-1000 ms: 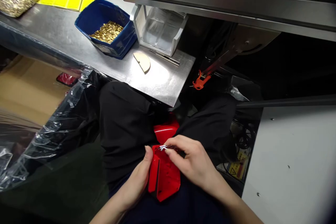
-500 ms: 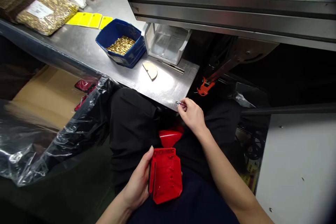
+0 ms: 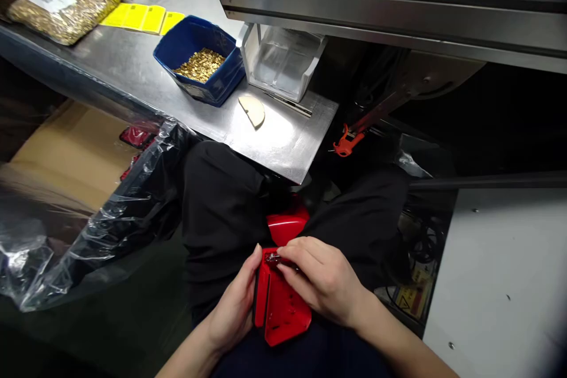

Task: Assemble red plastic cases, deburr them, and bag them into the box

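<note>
Head view — angular red shell (image 3: 282, 305)

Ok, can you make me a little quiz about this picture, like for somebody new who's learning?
1. Which grip holds the red casing by its left side: left or right?
2. True or false: the blue bin has gold-coloured pieces in it.
3. Fill the gap: the pale half-round piece lies flat on the metal ____.

Key:
1. The left grip.
2. True.
3. Table.
</note>
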Tool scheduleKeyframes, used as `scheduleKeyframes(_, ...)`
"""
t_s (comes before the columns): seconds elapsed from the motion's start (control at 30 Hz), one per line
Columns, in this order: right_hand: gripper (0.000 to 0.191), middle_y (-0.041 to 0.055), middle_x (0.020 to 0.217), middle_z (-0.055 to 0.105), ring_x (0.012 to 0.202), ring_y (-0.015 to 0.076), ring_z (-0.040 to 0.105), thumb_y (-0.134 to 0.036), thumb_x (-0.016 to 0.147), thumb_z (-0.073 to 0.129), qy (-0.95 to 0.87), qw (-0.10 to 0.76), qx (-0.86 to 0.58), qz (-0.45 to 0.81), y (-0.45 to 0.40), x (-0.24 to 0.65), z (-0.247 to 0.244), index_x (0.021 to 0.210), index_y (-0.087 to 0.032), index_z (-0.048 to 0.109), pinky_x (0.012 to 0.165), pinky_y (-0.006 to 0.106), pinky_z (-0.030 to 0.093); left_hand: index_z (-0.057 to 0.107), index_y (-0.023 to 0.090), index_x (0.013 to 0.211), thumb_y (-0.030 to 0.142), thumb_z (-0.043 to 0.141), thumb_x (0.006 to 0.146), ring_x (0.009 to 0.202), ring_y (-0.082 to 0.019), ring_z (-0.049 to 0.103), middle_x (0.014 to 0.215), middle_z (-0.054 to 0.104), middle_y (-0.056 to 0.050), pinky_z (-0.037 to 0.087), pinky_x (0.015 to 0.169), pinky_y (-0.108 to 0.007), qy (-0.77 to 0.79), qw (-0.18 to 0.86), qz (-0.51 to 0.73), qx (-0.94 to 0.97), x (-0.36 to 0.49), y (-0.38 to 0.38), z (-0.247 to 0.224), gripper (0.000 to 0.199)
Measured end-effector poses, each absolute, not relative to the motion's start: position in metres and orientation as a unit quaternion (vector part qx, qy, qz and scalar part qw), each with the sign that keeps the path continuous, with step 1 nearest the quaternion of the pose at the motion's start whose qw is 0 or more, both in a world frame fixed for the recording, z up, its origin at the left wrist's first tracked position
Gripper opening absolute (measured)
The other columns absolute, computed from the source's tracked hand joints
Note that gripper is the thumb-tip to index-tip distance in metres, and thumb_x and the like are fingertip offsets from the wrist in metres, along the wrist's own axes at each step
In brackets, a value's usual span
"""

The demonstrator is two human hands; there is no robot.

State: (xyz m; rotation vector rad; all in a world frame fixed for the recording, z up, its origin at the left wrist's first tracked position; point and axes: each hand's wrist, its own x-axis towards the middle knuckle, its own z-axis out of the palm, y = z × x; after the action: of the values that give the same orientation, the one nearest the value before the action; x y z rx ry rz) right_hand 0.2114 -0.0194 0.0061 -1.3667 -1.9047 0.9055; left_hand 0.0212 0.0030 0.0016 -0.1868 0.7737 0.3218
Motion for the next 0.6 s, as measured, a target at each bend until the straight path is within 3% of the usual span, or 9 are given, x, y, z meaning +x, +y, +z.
scheduleKeyframes(0.1,0.021,0.0102,0.106,0.073,0.093,0.0215,0.070,-0.016,0.104,0.052,-0.724,0.309,-0.518,0.334,-0.0199,0.2095,0.0043,0.121,-0.018,0.063,0.082,0.034,0.060,0.066,0.010,0.138,0.056,0.045,0.104,0.119,-0.032,0.071,0.112,0.081,-0.013,0.035,0.123,-0.044,0.384,0.905,0.155,-0.097,0.0225,0.0037,0.0030,0.061)
scheduleKeyframes(0.27,0.020,0.0106,0.103,0.075,0.087,0.0213,0.071,-0.013,0.105,0.051,-0.748,0.306,-0.514,0.289,-0.0185,0.2091,0.0072,0.119,-0.016,0.064,0.078,0.034,0.060,0.066,0.010,0.137,0.053,0.041,0.106,0.124,-0.032,0.068,0.122,0.078,-0.014,0.034,0.123,-0.045,0.378,0.905,0.169,-0.101,0.0248,0.0070,0.0051,0.058)
scheduleKeyframes(0.5,0.020,0.0116,0.104,0.076,0.089,0.0218,0.072,-0.014,0.106,0.048,-0.780,0.248,-0.508,0.267,-0.0146,0.2138,0.0131,0.116,-0.016,0.066,0.078,0.034,0.060,0.069,0.008,0.131,0.050,0.048,0.105,0.132,-0.029,0.062,0.125,0.077,-0.014,0.029,0.126,-0.039,0.382,0.907,0.169,-0.059,0.0239,0.0069,0.0041,0.054)
scheduleKeyframes(0.6,0.017,0.0116,0.105,0.075,0.090,0.0217,0.072,-0.013,0.105,0.052,-0.779,0.266,-0.489,0.289,-0.0139,0.2186,0.0117,0.117,-0.015,0.064,0.079,0.033,0.059,0.071,0.009,0.129,0.051,0.048,0.105,0.133,-0.030,0.061,0.125,0.077,-0.013,0.030,0.126,-0.040,0.373,0.912,0.162,-0.055,0.0229,0.0058,0.0039,0.054)
